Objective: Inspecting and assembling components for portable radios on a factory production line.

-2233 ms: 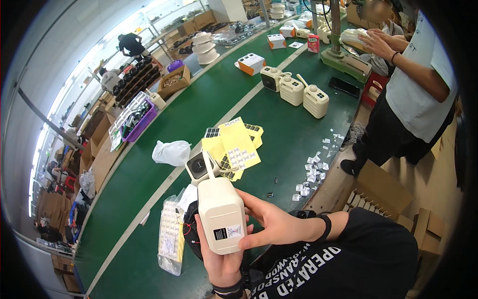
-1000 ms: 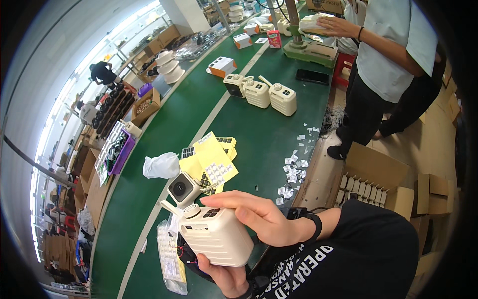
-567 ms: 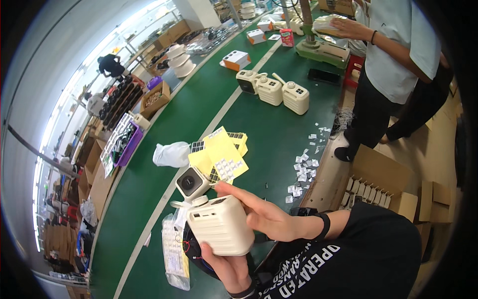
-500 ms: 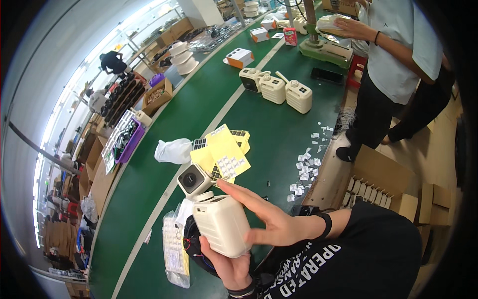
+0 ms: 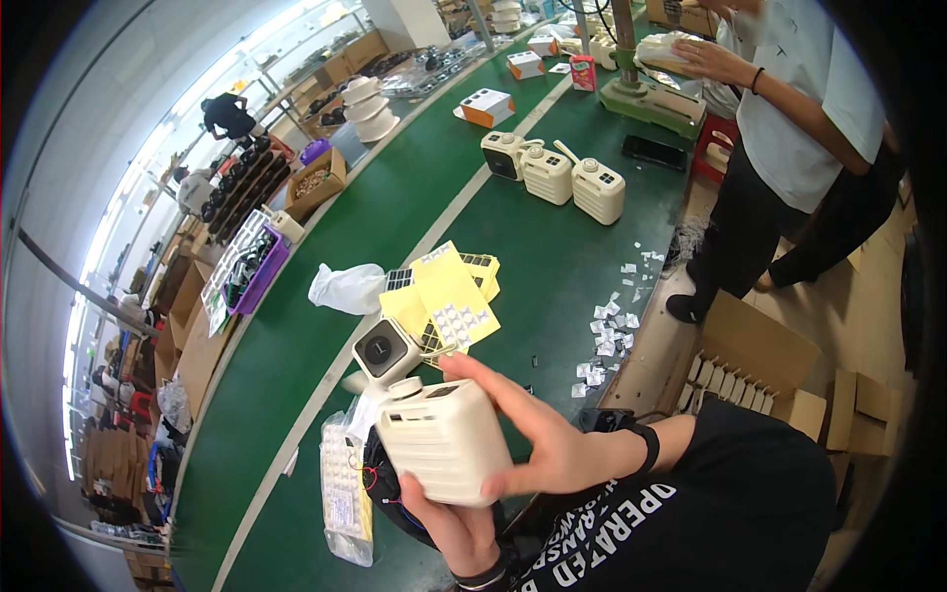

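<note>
A cream, ribbed, box-shaped device [image 5: 449, 444] with a round knob at its top is held up over the near edge of the green table. My left hand [image 5: 454, 528] grips it from below, fingers wrapped on its lower side. My right hand [image 5: 552, 439] lies along its right side, with the index finger reaching past the top edge and the thumb against its lower right. Just beyond stands a similar cream device [image 5: 385, 351] with a dark, square front and a round ring. Yellow sticker sheets [image 5: 449, 296] lie behind that one.
A white bag [image 5: 345, 288] lies left of the sheets; a bagged sheet of parts [image 5: 345, 493] is nearer. Small white scraps [image 5: 612, 340] litter the right edge. Several cream devices [image 5: 547, 176] stand farther back. Another person [image 5: 804, 109] works far right, above an open carton [image 5: 755, 345].
The device in my hands has tilted slightly, and its lower right end has swung a little to the right. My right hand has shifted slightly right with it. The view has moved a little.
</note>
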Demonstrator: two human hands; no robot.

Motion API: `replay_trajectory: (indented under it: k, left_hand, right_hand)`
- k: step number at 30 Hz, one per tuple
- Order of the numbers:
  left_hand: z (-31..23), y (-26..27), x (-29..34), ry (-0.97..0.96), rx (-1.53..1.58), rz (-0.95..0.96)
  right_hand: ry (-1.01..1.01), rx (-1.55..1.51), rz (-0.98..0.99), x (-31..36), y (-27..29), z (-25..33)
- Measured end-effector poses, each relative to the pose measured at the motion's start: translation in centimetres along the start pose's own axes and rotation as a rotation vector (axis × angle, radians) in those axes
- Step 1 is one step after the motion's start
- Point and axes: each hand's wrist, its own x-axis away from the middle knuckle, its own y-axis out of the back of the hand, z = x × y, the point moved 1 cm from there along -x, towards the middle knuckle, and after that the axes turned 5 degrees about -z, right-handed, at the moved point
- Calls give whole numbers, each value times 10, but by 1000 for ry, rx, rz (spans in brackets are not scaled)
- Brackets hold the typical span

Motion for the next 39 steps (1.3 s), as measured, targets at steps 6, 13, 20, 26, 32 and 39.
replay_trajectory:
  k: [6,13,20,26,32,39]
  left_hand:
    - [-9,4,7,-677,-768,89]
    - [-13,13,4,-665,-785,55]
    - [-41,34,7,-639,-746,10]
    - [-55,51,23,-620,-713,111]
    - [-63,59,29,-607,-773,-62]
    - [-68,74,24,-608,-791,-114]
  right_hand:
    - [-446,-528,76,-2,0,-33]
    - [-574,-732,191,-11,2,-44]
    - [-587,49,106,-125,52,-94]
    - [-398,1154,-159,-259,89,-175]
    - [-420,1076,-388,-280,90,-252]
    - [157,985,-209,-261,55,-248]
